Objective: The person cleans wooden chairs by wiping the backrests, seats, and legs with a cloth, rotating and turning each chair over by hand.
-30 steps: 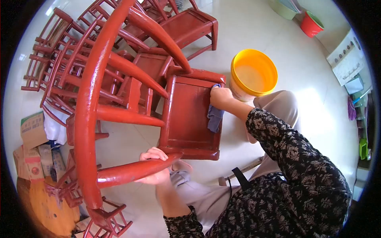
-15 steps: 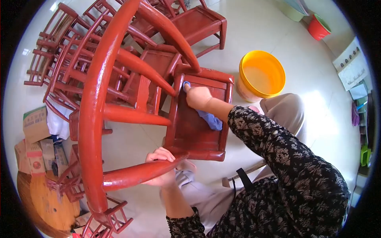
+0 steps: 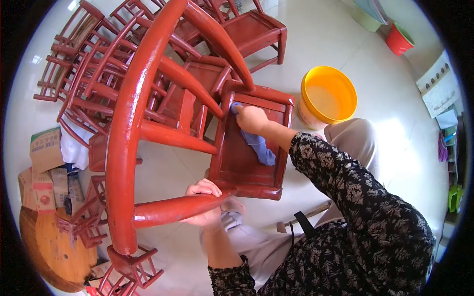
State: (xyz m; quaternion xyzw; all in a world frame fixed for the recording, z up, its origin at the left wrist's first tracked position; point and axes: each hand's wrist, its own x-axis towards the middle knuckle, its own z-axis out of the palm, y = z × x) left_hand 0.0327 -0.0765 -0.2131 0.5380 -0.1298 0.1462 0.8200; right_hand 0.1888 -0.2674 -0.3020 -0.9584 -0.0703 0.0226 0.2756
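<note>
A red wooden chair [image 3: 247, 153] stands in front of me, its curved back rising toward the camera on the left. My left hand [image 3: 205, 202] is wrapped round the lower post of the chair back. My right hand [image 3: 251, 120] is closed on a blue cloth [image 3: 260, 150] and presses it on the seat, near the corner where seat and back meet. The cloth's loose end trails over the seat panel. Beyond the seat's right side is a yellow bucket [image 3: 312, 116] with cloudy liquid inside.
Several more red chairs [image 3: 252, 32] crowd the upper left. Cardboard boxes [image 3: 46, 149] and a round wooden board [image 3: 66, 246] lie at the left. A red basin [image 3: 398, 39] stands at the upper right. A wooden-handled tool [image 3: 316, 211] lies by my legs.
My right hand has moved the cloth from the seat's right edge leftward to its inner corner. My left hand keeps its hold on the post. The view has shifted slightly.
</note>
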